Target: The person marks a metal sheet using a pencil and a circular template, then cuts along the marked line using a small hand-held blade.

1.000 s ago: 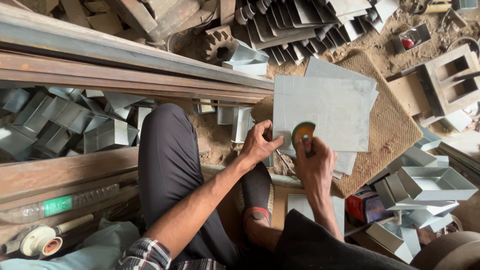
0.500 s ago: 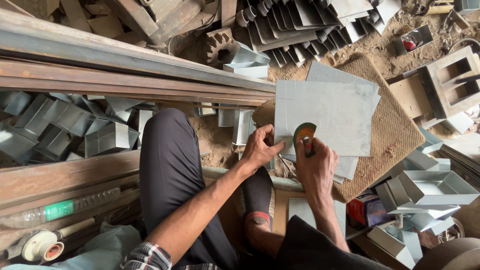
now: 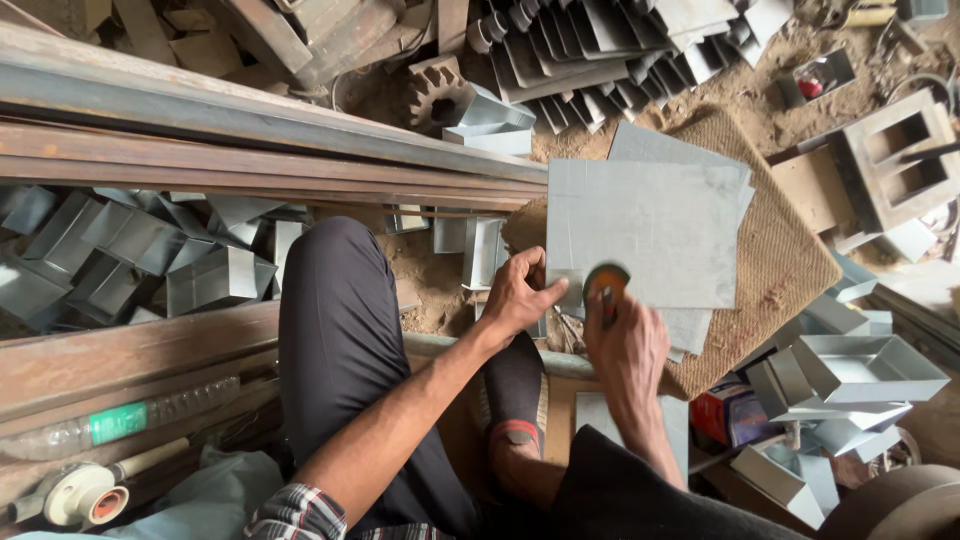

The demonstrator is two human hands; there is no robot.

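The right hand point(image 3: 628, 345) is closed around a small round tool with an orange and green face point(image 3: 606, 281), pressed at the near edge of the top grey metal sheet point(image 3: 650, 230). Against the earlier views the disc sits in almost the same spot on that edge, and the hand has barely shifted, so the work on this sheet looks to be going on at one point rather than moving along it. The left hand point(image 3: 520, 295), at nine o'clock from the disc, rests with fingers curled and thumb stretched to the sheet's near corner, pinning it; it has kept that hold throughout.

The sheet lies on a few more like it, stacked slightly askew on a coarse woven mat point(image 3: 780, 260) spread over dusty ground. The person sits with dark-trousered legs point(image 3: 340, 350) folded, one foot in a dark sock point(image 3: 515, 395) just below the hands.

At twelve o'clock from the sheets lies a heap of folded grey metal channels point(image 3: 600, 45), with a toothed gear point(image 3: 435, 90) to its left. Long rusty steel beams point(image 3: 250, 140) run across at ten o'clock, folded metal boxes point(image 3: 150, 260) between them. At four o'clock sit open metal trays point(image 3: 860, 370); at eight o'clock a clear plastic bottle point(image 3: 130, 420)
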